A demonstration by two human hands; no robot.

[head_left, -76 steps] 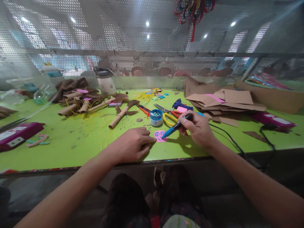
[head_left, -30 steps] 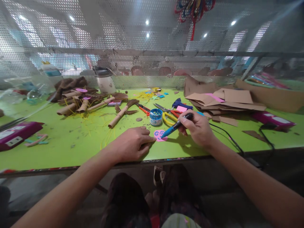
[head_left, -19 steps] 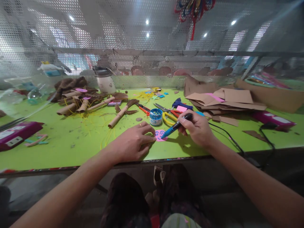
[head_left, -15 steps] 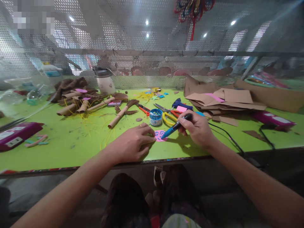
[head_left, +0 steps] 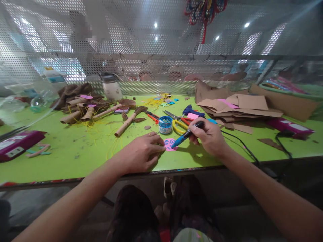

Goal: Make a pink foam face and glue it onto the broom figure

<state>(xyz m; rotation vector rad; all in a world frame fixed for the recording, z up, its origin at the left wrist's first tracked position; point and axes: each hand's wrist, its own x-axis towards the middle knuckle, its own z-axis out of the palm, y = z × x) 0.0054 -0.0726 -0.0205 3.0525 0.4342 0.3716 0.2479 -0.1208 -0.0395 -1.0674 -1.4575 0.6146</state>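
A small pink paper cutout [head_left: 171, 144] with blue marker drawing on it, round eye-like rings and short strokes, lies flat near the table's front edge. My left hand [head_left: 145, 152] rests on the table, its closed, bent fingertips pinning the cutout's left edge. In my right hand [head_left: 207, 136] is a blue marker [head_left: 183, 137] with a black barrel, held slanted like a pen. Its tip meets the right part of the cutout. Just behind stand a blue-lidded small jar [head_left: 165, 125] and yellow-handled scissors [head_left: 179, 127].
On the green table [head_left: 85, 148], rolled brown paper pieces [head_left: 125, 124] and yellow strings lie left. Brown cardboard sheets [head_left: 237, 107] are stacked right. Purple boxes [head_left: 21, 144] sit at both sides, and a black cable [head_left: 242, 148] runs at right. Perforated metal screen [head_left: 151, 47] stands behind.
Both hands, the marker and the cutout stay almost in place. Behind the screen at upper left, a blurred figure has shifted to the right.
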